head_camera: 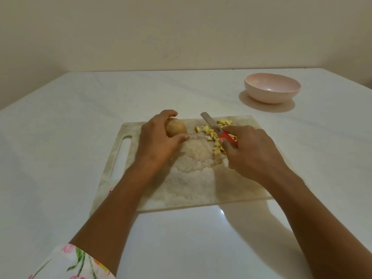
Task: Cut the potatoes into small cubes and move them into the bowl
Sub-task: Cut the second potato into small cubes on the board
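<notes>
Two arms in shot, both rising from the bottom of the frame. The left hand (159, 141) is bare, the right hand (251, 154) is bare, and both forearms are uncovered as well. Down in the lower left corner is the only clothing on show: a sleeve (70, 264) on the left arm, ending well up from the wrist. It's white fabric with a flower print. There are pink blooms, green stems and leaves, and a touch of orange close to the hem. That hem cuts slantwise across the arm, with a soft, slightly wavy edge. Over on the right side, the arm runs bare all the way to the lower right edge of the frame.
</notes>
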